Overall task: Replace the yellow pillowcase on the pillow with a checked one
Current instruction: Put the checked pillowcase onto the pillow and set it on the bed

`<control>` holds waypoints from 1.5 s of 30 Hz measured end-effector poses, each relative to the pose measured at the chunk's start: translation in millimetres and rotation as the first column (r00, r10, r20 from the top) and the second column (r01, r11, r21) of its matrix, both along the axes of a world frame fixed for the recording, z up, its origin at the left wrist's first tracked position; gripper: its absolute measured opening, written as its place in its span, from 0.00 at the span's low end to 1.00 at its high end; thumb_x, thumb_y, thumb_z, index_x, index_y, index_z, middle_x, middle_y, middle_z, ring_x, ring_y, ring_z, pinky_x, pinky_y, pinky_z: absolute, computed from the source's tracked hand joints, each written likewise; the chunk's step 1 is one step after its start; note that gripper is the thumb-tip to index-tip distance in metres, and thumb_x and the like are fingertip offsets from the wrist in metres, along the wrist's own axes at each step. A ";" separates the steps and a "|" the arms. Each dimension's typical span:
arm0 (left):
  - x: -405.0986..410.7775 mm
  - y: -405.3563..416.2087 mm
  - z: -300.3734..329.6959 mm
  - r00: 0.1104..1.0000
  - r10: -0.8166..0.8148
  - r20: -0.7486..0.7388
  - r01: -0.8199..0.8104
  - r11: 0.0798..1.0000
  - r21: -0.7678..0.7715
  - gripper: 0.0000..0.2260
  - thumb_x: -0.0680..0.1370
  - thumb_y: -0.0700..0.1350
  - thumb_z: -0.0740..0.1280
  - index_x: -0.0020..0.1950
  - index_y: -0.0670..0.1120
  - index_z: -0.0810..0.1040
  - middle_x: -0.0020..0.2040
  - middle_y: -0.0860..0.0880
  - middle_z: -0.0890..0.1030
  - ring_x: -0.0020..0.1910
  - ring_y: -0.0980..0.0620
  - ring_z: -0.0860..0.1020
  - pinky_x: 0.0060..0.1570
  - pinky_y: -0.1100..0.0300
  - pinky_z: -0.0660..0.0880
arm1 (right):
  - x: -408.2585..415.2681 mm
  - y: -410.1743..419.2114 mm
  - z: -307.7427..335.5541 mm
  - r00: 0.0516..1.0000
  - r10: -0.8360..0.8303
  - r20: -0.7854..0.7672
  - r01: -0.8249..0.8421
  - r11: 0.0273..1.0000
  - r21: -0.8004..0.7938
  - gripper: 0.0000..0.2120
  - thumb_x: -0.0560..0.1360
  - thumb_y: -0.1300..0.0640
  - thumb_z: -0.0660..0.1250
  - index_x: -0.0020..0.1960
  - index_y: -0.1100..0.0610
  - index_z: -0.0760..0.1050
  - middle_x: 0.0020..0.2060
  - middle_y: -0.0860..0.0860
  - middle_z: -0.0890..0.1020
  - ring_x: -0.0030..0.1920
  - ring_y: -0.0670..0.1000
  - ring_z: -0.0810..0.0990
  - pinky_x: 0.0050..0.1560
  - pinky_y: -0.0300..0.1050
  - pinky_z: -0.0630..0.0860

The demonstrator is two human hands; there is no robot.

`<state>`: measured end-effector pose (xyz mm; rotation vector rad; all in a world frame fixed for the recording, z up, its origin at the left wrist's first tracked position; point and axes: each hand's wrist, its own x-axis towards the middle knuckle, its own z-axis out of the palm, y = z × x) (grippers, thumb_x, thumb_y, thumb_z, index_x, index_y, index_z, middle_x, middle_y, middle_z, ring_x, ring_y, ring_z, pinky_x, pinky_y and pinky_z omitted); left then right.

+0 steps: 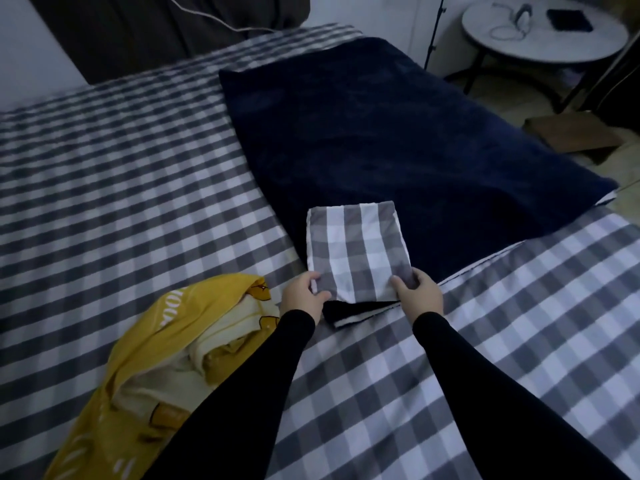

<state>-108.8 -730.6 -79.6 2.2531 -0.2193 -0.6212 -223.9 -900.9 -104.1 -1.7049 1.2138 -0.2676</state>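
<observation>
a person leans over a bed with a grey and white checked sheet. both arms wear long black sleeves.

the checked pillowcase is folded into a small flat square. it lies in the middle of the scene, with its far part on top of the dark blue pillow and its near edge at the pillow's near end. the left hand pinches the near left corner of the checked pillowcase, with the thumb on top and the other fingers curled under the cloth. the right hand pinches the near right corner, with fingers on top of the cloth.

the dark blue pillow is bare and lies flat on the bed, running from the middle out to the far right. a thin white edge shows at its near end, just under the folded cloth.

the yellow pillowcase is off the pillow. it lies in a crumpled heap on the near left of the bed, just beside the left sleeve. its pale inside shows, and it has little pictures and some letters on it.

far on the right, off the bed, stands a round white table with a white cord and a dark flat thing on it. a white cable hangs at the far side, in front of a dark curtain.
</observation>
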 end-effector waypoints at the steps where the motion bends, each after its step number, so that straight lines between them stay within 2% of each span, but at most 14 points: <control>1: 1.6 0.5 5.7 1.000 0.014 0.010 -0.013 1.000 -0.020 0.16 0.73 0.42 0.72 0.60 0.46 0.78 0.57 0.47 0.81 0.54 0.48 0.78 0.58 0.55 0.74 | 0.2 1.4 4.7 1.000 0.011 0.018 -0.011 1.000 -0.006 0.11 0.75 0.50 0.67 0.53 0.55 0.78 0.47 0.48 0.82 0.51 0.52 0.80 0.49 0.44 0.76; 7: 10.6 23.9 70.6 0.994 0.069 0.084 -0.054 0.985 -0.164 0.12 0.74 0.41 0.71 0.57 0.47 0.80 0.50 0.48 0.79 0.50 0.50 0.77 0.52 0.60 0.73 | 5.7 26.9 60.5 0.973 0.036 0.226 -0.004 0.989 -0.145 0.07 0.77 0.51 0.65 0.49 0.52 0.80 0.45 0.49 0.80 0.47 0.47 0.79 0.48 0.42 0.76; 11: 18.6 70.1 128.3 0.992 0.099 0.074 -0.074 0.956 -0.284 0.13 0.72 0.42 0.73 0.56 0.48 0.81 0.52 0.48 0.79 0.51 0.51 0.78 0.53 0.58 0.76 | 12.7 65.2 126.8 0.909 0.023 0.416 -0.019 1.000 -0.012 0.06 0.77 0.54 0.66 0.45 0.54 0.79 0.41 0.51 0.82 0.42 0.47 0.79 0.43 0.39 0.75; 15: 21.4 133.5 184.1 0.993 0.092 0.073 -0.060 0.932 -0.358 0.17 0.69 0.42 0.77 0.57 0.49 0.80 0.52 0.50 0.80 0.52 0.56 0.78 0.51 0.60 0.78 | 24.4 107.8 185.2 0.858 0.122 0.499 -0.196 0.976 0.100 0.07 0.77 0.57 0.65 0.45 0.60 0.79 0.37 0.51 0.81 0.40 0.48 0.78 0.41 0.42 0.75; 19: 21.6 200.4 227.7 0.976 0.180 0.125 -0.121 0.917 -0.380 0.18 0.68 0.43 0.78 0.57 0.50 0.81 0.51 0.49 0.80 0.50 0.53 0.79 0.47 0.62 0.78 | 38.2 159.1 234.8 0.838 0.189 0.511 -0.386 0.868 0.313 0.10 0.77 0.57 0.65 0.50 0.63 0.80 0.42 0.54 0.84 0.44 0.53 0.81 0.41 0.41 0.76; 22: 18.3 255.3 254.5 0.958 0.238 0.162 -0.160 0.908 -0.386 0.16 0.70 0.40 0.76 0.56 0.50 0.81 0.49 0.49 0.81 0.44 0.55 0.80 0.41 0.68 0.77 | 55.2 201.1 254.3 0.889 0.140 0.436 -0.389 0.733 0.558 0.24 0.68 0.41 0.73 0.55 0.57 0.81 0.50 0.55 0.85 0.51 0.55 0.83 0.54 0.48 0.77; 24: 17.4 293.0 266.1 0.955 0.243 0.169 -0.153 0.894 -0.420 0.15 0.70 0.38 0.75 0.55 0.51 0.82 0.52 0.47 0.83 0.48 0.51 0.82 0.50 0.59 0.79 | 65.9 229.8 260.4 0.920 0.175 0.350 -0.376 0.648 0.662 0.34 0.59 0.34 0.76 0.56 0.56 0.81 0.51 0.56 0.85 0.53 0.58 0.83 0.60 0.55 0.75; 26: 16.2 329.4 277.8 0.959 0.227 0.169 -0.140 0.900 -0.413 0.14 0.71 0.37 0.74 0.52 0.54 0.83 0.54 0.48 0.83 0.52 0.49 0.82 0.57 0.51 0.78 | 70.3 266.9 267.6 0.918 0.258 0.303 -0.398 0.595 0.698 0.26 0.65 0.40 0.75 0.53 0.59 0.81 0.49 0.57 0.85 0.51 0.59 0.83 0.58 0.56 0.77; 29: 13.5 382.9 291.5 0.961 0.221 0.164 -0.155 0.928 -0.339 0.11 0.74 0.39 0.72 0.52 0.53 0.82 0.57 0.50 0.81 0.57 0.53 0.79 0.61 0.53 0.75 | 73.7 327.7 282.0 0.891 0.325 0.316 -0.453 0.635 0.626 0.16 0.71 0.50 0.72 0.53 0.60 0.80 0.48 0.57 0.85 0.47 0.57 0.82 0.52 0.52 0.79; 31: 12.3 413.0 296.3 0.958 0.251 0.141 -0.208 0.942 -0.263 0.10 0.75 0.48 0.72 0.55 0.51 0.82 0.57 0.51 0.81 0.58 0.53 0.78 0.61 0.56 0.74 | 79.6 361.6 289.0 0.832 0.314 0.457 -0.535 0.672 0.512 0.16 0.73 0.51 0.71 0.56 0.60 0.79 0.50 0.57 0.84 0.49 0.56 0.83 0.51 0.51 0.79; 36: -1.9 457.2 304.4 0.915 0.315 0.252 -0.325 0.946 0.001 0.29 0.72 0.72 0.56 0.54 0.53 0.83 0.57 0.51 0.81 0.56 0.49 0.78 0.60 0.55 0.73 | 77.7 437.7 314.7 0.568 0.456 0.685 -0.762 0.607 0.227 0.15 0.76 0.53 0.69 0.52 0.66 0.80 0.50 0.62 0.84 0.54 0.60 0.82 0.57 0.52 0.78; 40: -18.1 455.7 331.6 0.918 0.389 0.078 -0.332 0.861 -0.385 0.24 0.71 0.71 0.59 0.48 0.54 0.81 0.48 0.51 0.83 0.47 0.52 0.80 0.45 0.57 0.76 | 76.6 484.2 323.2 0.383 0.641 0.665 -0.808 0.581 -0.095 0.12 0.70 0.50 0.73 0.48 0.58 0.84 0.64 0.52 0.74 0.62 0.52 0.77 0.62 0.49 0.76; 43: -23.9 460.9 345.0 0.920 0.385 0.071 -0.283 0.778 -0.561 0.16 0.74 0.62 0.66 0.47 0.50 0.81 0.41 0.52 0.83 0.40 0.55 0.81 0.35 0.63 0.75 | 78.5 499.6 322.6 0.227 0.794 0.564 -0.867 0.429 -0.255 0.12 0.63 0.46 0.75 0.44 0.50 0.84 0.73 0.42 0.60 0.73 0.50 0.63 0.68 0.56 0.69; 45: -22.1 468.4 342.6 0.921 0.379 0.094 -0.257 0.769 -0.586 0.11 0.76 0.54 0.69 0.47 0.47 0.81 0.42 0.50 0.85 0.41 0.53 0.83 0.36 0.66 0.77 | 75.1 504.8 326.3 0.163 0.815 0.556 -0.901 0.352 -0.252 0.14 0.61 0.49 0.73 0.43 0.55 0.84 0.73 0.46 0.61 0.71 0.50 0.65 0.67 0.55 0.70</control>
